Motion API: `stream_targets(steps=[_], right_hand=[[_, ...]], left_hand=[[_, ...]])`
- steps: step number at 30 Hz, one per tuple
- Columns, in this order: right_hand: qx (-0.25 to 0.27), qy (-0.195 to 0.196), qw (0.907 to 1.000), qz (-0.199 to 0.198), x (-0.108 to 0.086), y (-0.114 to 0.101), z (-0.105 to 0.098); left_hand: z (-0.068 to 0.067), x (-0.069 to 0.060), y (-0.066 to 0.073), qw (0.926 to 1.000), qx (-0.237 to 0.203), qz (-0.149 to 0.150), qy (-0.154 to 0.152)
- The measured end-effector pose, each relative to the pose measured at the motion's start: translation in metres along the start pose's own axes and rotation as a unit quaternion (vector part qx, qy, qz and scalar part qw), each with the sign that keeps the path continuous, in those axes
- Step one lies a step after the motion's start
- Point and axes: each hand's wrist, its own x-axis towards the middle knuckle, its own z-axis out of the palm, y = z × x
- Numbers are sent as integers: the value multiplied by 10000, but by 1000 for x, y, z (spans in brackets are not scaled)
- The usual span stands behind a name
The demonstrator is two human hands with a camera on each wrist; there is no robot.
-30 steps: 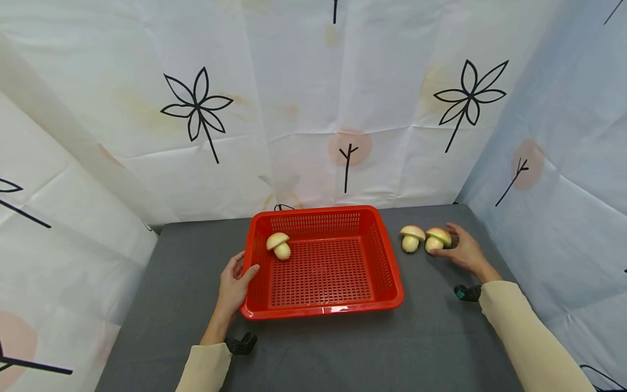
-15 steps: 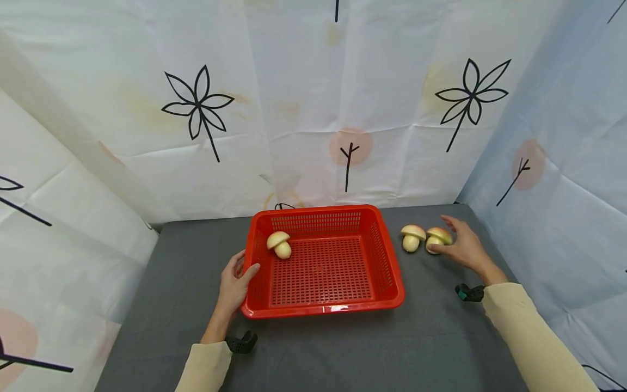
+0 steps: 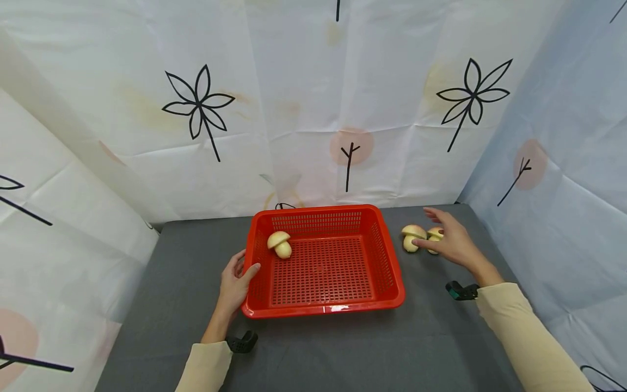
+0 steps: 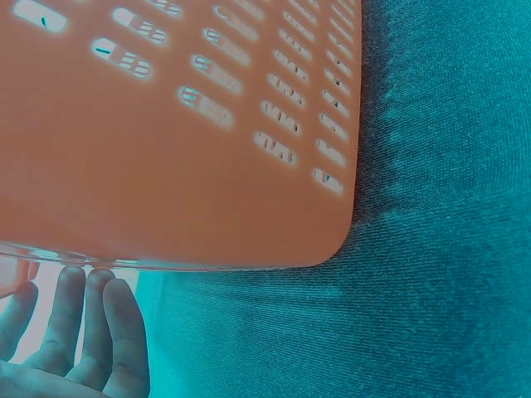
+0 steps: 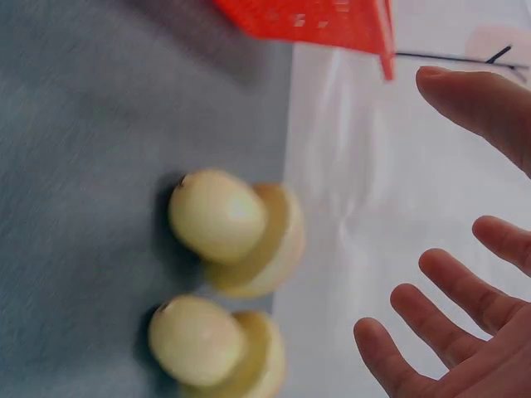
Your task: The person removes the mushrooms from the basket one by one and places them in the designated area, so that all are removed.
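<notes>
While the left hand [image 3: 233,284] grips the left rim of a red, rectangular, perforated plastic basket [image 3: 313,312], thumb over the edge, the right hand [image 3: 454,243] hangs spread and holding nothing near a pale yellow, round-capped mushroom [image 5: 219,217] and a matching second mushroom [image 5: 197,340]. Both sit side by side on the grey table [image 3: 318,354], right of the basket; a similar third mushroom [image 3: 280,244] lies inside, near its left wall.

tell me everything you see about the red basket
The red basket looks like plastic: rectangular, open-topped, with rounded corners, a glossy rim, slotted walls and a perforated floor. It stands upright on the gray cloth. A mushroom lies inside towards the left, and the left hand grips the basket's left side.
</notes>
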Motion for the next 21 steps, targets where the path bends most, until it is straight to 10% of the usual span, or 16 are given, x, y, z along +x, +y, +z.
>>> stream_targets(steps=[21], right_hand=[[411, -196, 9972, -592, 22, -60, 40]], left_hand=[[0, 1, 1, 10000, 29, -78, 39]])
